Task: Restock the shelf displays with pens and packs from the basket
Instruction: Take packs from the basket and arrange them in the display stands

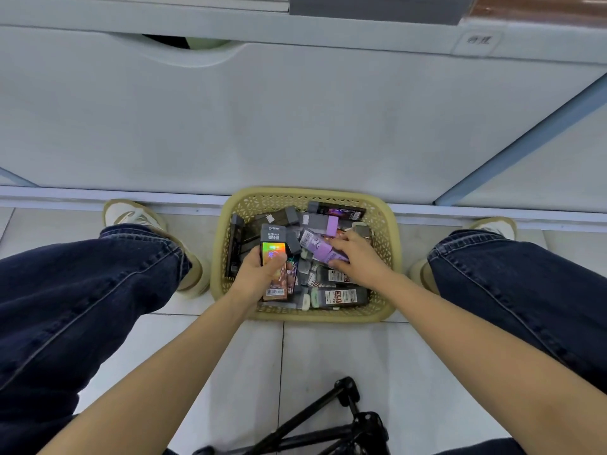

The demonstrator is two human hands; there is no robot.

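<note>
My left grip (259, 274) is closed round a pack with a rainbow foil panel (274, 253), held upright over the left half of the basket (394, 257). The grey cap above the foil reads "ULTRAMAN" twice, and a white barcode sticker sits on the orange lower end below my thumb. My right grip (354, 254) is narrow on a purple pack (323, 252) near the middle of the basket, fingers over its far edge and thumb on its near edge. That pack carries a barcode strip at its upper left end; the print is too small to read.

The beige lattice basket stands on the tiled floor (328, 356) between my knees, against the foot of the white shelf unit (295, 126). The other packs in it are mostly grey and black. One at the near right (341, 296) shows "0.7" beside a barcode. A small tag on the shelf edge (479, 39) has blurred writing I cannot make out.
</note>
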